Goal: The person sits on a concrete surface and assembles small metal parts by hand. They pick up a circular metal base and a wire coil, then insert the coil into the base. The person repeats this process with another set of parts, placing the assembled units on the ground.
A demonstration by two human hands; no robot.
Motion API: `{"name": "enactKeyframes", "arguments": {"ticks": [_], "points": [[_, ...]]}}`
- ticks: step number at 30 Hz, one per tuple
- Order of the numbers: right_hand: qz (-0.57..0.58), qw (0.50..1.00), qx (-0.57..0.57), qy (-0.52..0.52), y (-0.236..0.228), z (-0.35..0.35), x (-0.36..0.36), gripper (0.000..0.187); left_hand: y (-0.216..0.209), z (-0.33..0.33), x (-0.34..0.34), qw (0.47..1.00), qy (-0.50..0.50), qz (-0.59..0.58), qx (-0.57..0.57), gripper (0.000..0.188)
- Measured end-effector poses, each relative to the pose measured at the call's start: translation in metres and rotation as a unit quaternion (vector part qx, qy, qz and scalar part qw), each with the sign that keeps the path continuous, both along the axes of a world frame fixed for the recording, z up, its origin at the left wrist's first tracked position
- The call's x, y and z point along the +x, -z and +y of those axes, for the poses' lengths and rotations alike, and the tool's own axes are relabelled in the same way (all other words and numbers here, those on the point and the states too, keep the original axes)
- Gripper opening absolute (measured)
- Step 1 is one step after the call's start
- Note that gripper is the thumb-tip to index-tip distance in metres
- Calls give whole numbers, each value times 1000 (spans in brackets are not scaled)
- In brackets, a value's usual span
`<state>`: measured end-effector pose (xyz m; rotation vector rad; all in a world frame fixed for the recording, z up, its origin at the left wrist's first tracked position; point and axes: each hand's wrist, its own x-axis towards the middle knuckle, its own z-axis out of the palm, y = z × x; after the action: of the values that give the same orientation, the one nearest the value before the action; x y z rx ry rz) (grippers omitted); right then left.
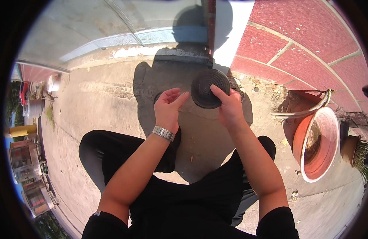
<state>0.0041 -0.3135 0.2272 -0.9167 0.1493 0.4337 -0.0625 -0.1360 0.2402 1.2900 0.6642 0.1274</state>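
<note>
A dark round disc (200, 85) with concentric grooves is in my right hand (231, 107), held up above the ground. My right thumb presses on the disc's face near its middle, and the fingers go behind it, out of sight. My left hand (167, 108), with a silver metal watch (163, 133) on its wrist, is raised just left of the disc without touching it. Its fingers are loosely curled and its thumb points toward the disc, with a gap between them; nothing shows in its grasp.
My bent knees in black trousers (112, 153) flank the concrete ground (92, 103). A reddish basin (337, 131) stands at the right beside a pale hose (303, 114) and a potted plant (349, 149). Ahead rises a red block wall (295, 32) beside a pale panel (152, 16). Glass-sided cabinets (26, 163) are far left.
</note>
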Motion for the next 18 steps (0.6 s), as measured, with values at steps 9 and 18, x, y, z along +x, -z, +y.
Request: {"name": "enactKeyframes", "arguments": {"ticks": [9, 18], "points": [[-99, 982, -138, -86, 6, 2, -5, 22, -17, -12, 4, 889, 153, -145, 407, 29], [-119, 973, -155, -125, -6, -1, 0, 23, -24, 1, 10, 909, 184, -116, 355, 23]]}}
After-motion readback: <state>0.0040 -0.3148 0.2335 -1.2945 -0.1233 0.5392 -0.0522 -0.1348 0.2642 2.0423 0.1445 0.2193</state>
